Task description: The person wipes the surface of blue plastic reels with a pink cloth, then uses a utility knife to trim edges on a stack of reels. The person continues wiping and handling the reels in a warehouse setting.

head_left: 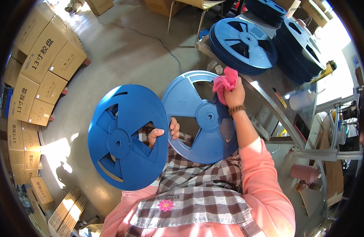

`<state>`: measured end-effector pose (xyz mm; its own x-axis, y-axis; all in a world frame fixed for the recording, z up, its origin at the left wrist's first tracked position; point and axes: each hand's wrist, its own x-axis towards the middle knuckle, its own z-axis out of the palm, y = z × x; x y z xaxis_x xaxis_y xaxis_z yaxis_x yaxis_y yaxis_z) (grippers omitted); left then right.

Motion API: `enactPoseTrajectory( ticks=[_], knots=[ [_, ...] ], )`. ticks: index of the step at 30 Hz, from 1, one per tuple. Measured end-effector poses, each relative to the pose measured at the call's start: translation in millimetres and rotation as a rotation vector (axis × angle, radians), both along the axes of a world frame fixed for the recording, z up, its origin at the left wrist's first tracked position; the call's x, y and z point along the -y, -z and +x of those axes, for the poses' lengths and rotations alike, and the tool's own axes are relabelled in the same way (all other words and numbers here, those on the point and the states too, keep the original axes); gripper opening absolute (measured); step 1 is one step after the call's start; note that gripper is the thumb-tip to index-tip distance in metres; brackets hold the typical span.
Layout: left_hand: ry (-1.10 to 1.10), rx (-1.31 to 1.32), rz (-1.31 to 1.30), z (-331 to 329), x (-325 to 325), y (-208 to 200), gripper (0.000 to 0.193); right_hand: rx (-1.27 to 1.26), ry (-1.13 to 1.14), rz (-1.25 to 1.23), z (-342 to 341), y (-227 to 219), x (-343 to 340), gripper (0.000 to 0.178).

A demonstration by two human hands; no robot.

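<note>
Blue Reels Held; Pink Cloth at the Rim

The adjoining rims of two blue reels are grasped by the left hand [154, 136]; its thumb shows in an opening of the left reel [118, 143], its fingertips in an opening of the right reel [208, 115]. A pink cloth [226, 81] is clenched in the right hand [235, 96] at the upper right rim of the right reel. A beaded bracelet [237, 109] is worn on the right wrist. Both reels are positioned in front of a checked apron [197, 205], the left one tilted.

To the upper right, a near reel stack [245, 41] and a second reel stack [298, 49] are carried side by side on the bench [265, 94]. Nearer the person, a white bottle [302, 100] and a dark phone [301, 127] are placed.

On the far left, cardboard boxes [51, 51] are piled up; flattened cardboard [67, 213] is stacked at the lower left.
</note>
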<state>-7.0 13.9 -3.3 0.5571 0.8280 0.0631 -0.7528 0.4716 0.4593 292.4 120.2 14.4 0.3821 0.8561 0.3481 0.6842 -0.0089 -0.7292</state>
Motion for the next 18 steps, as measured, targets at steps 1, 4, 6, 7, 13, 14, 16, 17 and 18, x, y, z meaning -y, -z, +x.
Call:
enactPoseTrajectory(
  ticks=[1, 4, 6, 7, 13, 14, 16, 17, 18],
  knots=[
    [0.010, 0.017, 0.003, 0, -1, 1, 0.039, -0.088, 0.076, -0.060, -9, -6, -17, 0.028],
    [0.048, 0.038, 0.016, -3, -4, 10, 0.039, -0.013, -0.039, 0.045, -58, -13, -52, 0.032],
    [0.048, 0.035, 0.017, -3, -5, 13, 0.039, -0.029, -0.264, 0.022, -103, -13, -55, 0.033],
    [-0.001, 0.019, 0.004, -3, -3, 8, 0.039, -0.044, -0.530, 0.226, -123, -33, -39, 0.034],
    [0.007, -0.043, 0.020, -7, 2, 15, 0.033, 0.113, -0.962, 0.106, -67, -19, 52, 0.057],
    [0.016, -0.032, 0.008, -10, 3, 15, 0.033, 0.088, -0.908, 0.071, -46, -21, 63, 0.057],
    [0.034, -0.007, -0.007, -12, 3, 10, 0.033, 0.104, -0.753, 0.058, -18, -25, 80, 0.057],
    [0.009, -0.034, -0.012, -8, 4, -1, 0.033, 0.086, -0.665, 0.025, -10, -33, 88, 0.056],
    [0.023, -0.040, -0.016, -8, 2, 3, 0.033, 0.008, -0.482, 0.113, -11, -14, 90, 0.055]
  ],
)
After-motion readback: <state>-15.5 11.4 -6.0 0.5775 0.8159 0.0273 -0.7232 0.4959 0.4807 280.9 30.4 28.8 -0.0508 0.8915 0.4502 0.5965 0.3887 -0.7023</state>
